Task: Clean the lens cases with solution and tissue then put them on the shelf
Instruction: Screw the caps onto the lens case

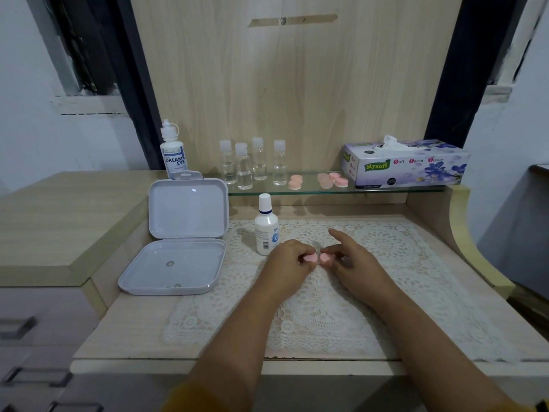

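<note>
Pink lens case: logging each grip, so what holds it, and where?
Left hand pinches one pink cap of the lens case; right hand pinches the other.

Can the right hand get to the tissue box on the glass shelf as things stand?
Probably yes. Nothing stands between the right hand and the tissue box up on its side of the glass shelf, but its fingers pinch the pink lens case, so it must free some first.
</note>
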The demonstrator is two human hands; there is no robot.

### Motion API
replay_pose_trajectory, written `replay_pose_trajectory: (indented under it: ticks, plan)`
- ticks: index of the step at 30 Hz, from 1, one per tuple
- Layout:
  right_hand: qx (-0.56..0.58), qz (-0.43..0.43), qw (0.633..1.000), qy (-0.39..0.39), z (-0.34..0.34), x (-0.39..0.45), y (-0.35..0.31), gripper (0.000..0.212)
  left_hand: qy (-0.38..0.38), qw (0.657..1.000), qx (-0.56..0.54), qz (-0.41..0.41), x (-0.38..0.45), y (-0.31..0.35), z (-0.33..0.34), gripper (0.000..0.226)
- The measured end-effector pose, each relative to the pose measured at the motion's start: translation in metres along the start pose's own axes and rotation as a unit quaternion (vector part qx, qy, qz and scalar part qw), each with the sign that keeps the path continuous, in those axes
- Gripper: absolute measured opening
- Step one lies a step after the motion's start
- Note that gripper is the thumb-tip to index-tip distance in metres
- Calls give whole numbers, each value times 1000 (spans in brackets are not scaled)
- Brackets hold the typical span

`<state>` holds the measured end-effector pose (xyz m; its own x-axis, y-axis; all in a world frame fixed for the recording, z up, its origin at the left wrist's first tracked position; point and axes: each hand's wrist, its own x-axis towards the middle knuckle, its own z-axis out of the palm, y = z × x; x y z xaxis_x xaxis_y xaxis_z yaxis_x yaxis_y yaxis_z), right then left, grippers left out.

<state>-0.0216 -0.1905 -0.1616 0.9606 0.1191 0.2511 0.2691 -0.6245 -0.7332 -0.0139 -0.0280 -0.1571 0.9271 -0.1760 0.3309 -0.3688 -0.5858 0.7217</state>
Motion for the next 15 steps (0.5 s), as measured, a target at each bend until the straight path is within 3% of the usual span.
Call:
replay_pose_trajectory:
  ticks: [15]
  plan:
    - [-17,4,1000,5,1,3,3,61,4,1000,2,8,0,0,0,26]
